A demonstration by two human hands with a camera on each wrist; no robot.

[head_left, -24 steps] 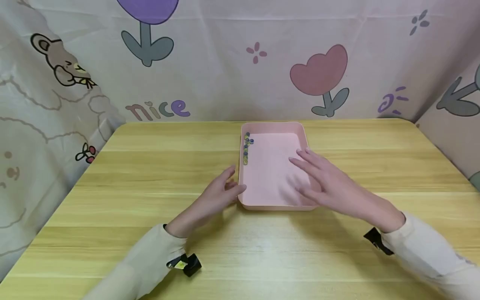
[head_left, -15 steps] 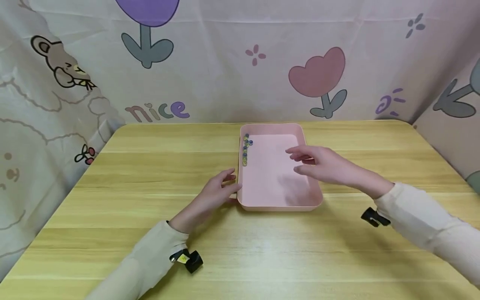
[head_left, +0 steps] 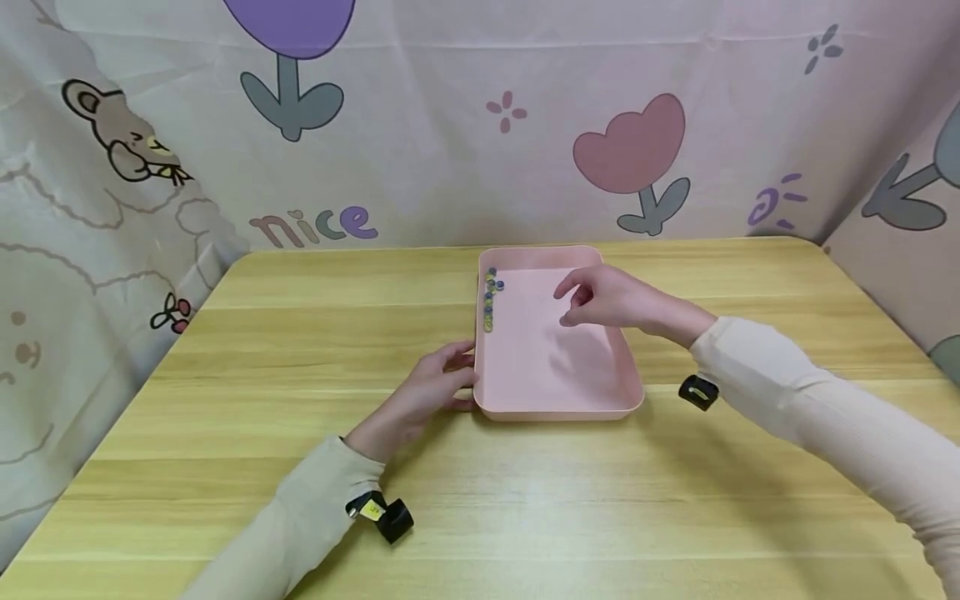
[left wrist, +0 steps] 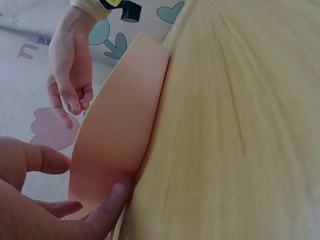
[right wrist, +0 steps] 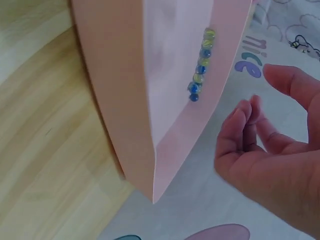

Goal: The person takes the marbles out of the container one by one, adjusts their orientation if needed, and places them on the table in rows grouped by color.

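Note:
A pink rectangular tray (head_left: 555, 367) lies on the wooden table. Glass marbles (right wrist: 201, 69), blue and yellow, stand in a row along its left wall, toward the far corner; one blue marble (head_left: 500, 286) sits just beside the row. My left hand (head_left: 431, 387) is at the near left side, its fingertips touching the outer wall (left wrist: 115, 120) of the tray. Above the tray's right half hovers my right hand (head_left: 611, 298), fingers loosely bent, thumb apart from them. Nothing shows between its fingers in the right wrist view.
The wooden table (head_left: 300, 333) surrounds the tray. Behind it hangs a white printed cloth (head_left: 435, 125) with flowers and the word "nice". Both sleeved wrists carry a small black camera (head_left: 395, 522).
My right hand has moved left and farther in over the tray, its fingers drawing more bent. The left hand has settled closer against the tray's left wall. The marbles stay put.

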